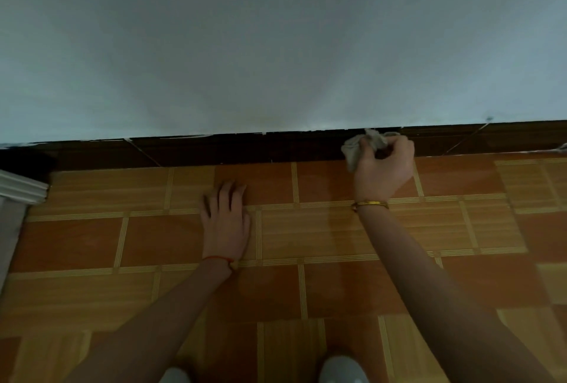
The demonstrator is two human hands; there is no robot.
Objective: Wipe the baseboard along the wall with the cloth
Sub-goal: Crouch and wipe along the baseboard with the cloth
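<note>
The dark brown baseboard (245, 149) runs along the foot of the pale wall (276, 45). The left hand (225, 223) lies flat, fingers released, on the orange tiled floor (429, 275). The right hand (383, 165) clenches a crumpled grey cloth (356, 151) against the baseboard's upper edge.

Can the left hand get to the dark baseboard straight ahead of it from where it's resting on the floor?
Probably yes. The left hand lies flat on the tiled floor with only bare tile between its fingertips and the baseboard. The right hand grips the cloth further along, clear of that path.
</note>
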